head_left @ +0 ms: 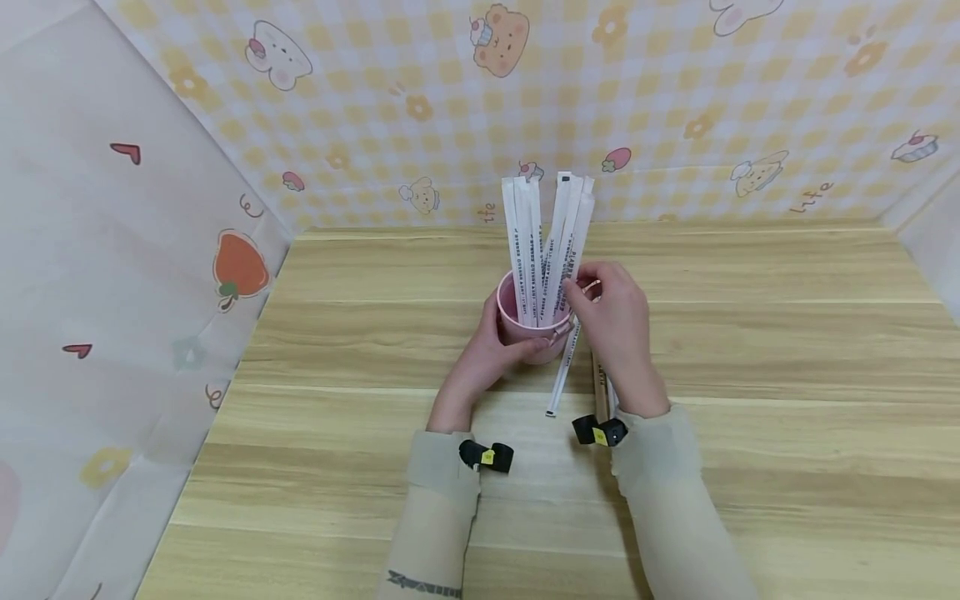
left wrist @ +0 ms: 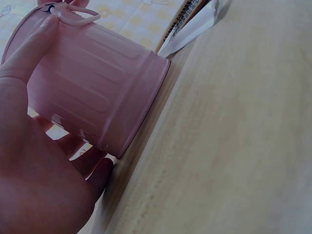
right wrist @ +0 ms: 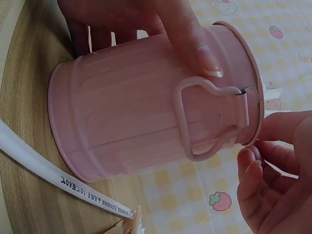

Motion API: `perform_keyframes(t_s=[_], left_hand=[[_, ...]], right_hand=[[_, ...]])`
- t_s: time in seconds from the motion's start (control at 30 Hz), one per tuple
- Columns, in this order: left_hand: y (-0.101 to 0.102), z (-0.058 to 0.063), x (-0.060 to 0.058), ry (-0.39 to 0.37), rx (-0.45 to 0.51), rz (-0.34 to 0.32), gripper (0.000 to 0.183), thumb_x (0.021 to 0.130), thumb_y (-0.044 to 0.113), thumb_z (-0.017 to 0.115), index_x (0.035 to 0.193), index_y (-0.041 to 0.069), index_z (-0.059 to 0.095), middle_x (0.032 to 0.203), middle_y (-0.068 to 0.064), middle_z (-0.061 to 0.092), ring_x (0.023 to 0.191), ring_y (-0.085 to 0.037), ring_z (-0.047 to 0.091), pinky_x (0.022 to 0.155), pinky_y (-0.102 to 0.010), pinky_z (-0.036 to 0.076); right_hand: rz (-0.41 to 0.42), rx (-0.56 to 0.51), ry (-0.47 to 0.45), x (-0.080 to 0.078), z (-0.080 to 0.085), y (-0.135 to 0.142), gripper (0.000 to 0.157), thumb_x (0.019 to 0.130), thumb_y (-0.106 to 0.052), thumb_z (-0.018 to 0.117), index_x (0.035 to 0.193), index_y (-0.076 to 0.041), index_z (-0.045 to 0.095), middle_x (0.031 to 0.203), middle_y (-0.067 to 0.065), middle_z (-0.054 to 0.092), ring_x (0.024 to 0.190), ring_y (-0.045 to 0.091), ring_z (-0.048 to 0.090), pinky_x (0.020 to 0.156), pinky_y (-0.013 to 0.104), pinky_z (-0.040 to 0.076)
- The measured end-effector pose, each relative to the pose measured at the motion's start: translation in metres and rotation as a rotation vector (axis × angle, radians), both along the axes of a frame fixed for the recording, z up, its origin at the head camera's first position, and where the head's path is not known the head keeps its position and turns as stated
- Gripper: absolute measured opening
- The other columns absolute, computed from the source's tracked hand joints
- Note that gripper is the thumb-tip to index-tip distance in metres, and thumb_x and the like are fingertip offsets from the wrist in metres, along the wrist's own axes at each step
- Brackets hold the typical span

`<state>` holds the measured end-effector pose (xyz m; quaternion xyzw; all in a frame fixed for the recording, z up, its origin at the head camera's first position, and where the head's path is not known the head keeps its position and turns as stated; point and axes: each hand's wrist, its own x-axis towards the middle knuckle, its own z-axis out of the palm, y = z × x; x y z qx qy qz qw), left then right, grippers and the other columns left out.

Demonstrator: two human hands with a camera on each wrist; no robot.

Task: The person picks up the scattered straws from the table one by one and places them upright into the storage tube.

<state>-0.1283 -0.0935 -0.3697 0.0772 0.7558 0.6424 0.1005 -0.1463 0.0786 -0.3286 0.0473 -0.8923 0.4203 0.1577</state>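
A pink metal bucket [head_left: 546, 353] with a small wire handle [right wrist: 183, 119] stands upright on the wooden table. Several white paper-wrapped straws [head_left: 530, 250] lean inside it, fanned out above the rim. My left hand [head_left: 487, 354] grips the bucket from the left, thumb near the handle and fingers round the far side. At the right of the rim, my right hand [head_left: 617, 321] pinches a wrapped straw [head_left: 579, 225] between thumb and curled fingers. Another wrapped straw [head_left: 562, 375] lies on the table beside the bucket.
Below the right hand lie a brown paper strip [head_left: 600, 387] and a white wrapped one [head_left: 612, 396], partly hidden by the wrist. A yellow checked cloth [head_left: 360, 108] with cartoon figures hangs behind the table [head_left: 787, 350]. White patterned cloth [head_left: 172, 275] covers the left side.
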Motion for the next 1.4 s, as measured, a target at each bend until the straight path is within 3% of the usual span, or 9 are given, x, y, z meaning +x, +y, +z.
perform_keyframes(t_s=[0.33,1.0,1.4], left_hand=[[0.001,0.001,0.001,-0.006,-0.002,-0.002,0.096,0.070,0.024,0.077,0.141,0.033,0.012,0.139,0.007,0.028,0.126,-0.010,0.027,0.103,-0.034,0.022],[0.001,0.001,0.001,0.022,0.034,-0.015,0.097,0.070,0.021,0.077,0.141,0.032,0.012,0.139,0.008,0.028,0.126,-0.011,0.028,0.103,-0.035,0.022],[0.001,-0.001,0.000,0.022,0.046,-0.026,0.098,0.070,0.018,0.076,0.141,0.034,0.011,0.139,0.007,0.029,0.125,-0.012,0.029,0.103,-0.035,0.022]], right_hand=[[-0.013,-0.008,-0.036,-0.001,-0.001,0.004,0.030,0.085,-0.024,0.058,0.107,-0.003,0.060,0.090,0.006,0.058,0.077,0.019,0.054,0.065,0.030,0.044],[-0.066,-0.035,0.001,0.003,0.000,0.016,0.027,0.088,-0.026,0.053,0.103,-0.006,0.062,0.089,0.004,0.057,0.077,0.018,0.052,0.064,0.029,0.041],[-0.140,-0.005,-0.073,0.012,-0.009,0.038,0.030,0.090,-0.027,0.050,0.107,-0.006,0.060,0.092,0.007,0.057,0.079,0.021,0.052,0.066,0.032,0.040]])
